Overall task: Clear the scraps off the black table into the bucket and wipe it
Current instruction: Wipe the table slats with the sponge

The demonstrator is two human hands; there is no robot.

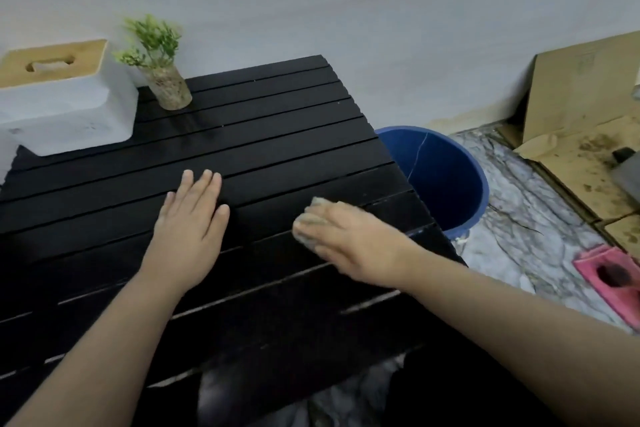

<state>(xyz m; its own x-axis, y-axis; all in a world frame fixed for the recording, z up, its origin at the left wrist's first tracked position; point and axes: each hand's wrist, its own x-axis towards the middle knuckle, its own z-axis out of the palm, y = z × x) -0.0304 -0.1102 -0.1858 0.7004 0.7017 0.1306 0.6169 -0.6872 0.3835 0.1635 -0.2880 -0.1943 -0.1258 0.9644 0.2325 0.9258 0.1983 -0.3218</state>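
The black slatted table (277,135) fills the middle of the head view. My left hand (190,222) lies flat on it, palm down, fingers together, holding nothing. My right hand (349,243) presses a small grey-green cloth (306,222) against the slats near the table's right edge; only the cloth's front shows past my fingers. The blue bucket (450,180) stands on the floor just beyond the table's right edge, its inside dark. I see no scraps on the slats.
A white tissue box with a wooden lid (62,104) and a small potted plant (159,69) stand at the table's far left. Cardboard (581,107) leans by the wall on the right. A pink item (609,277) lies on the marbled floor.
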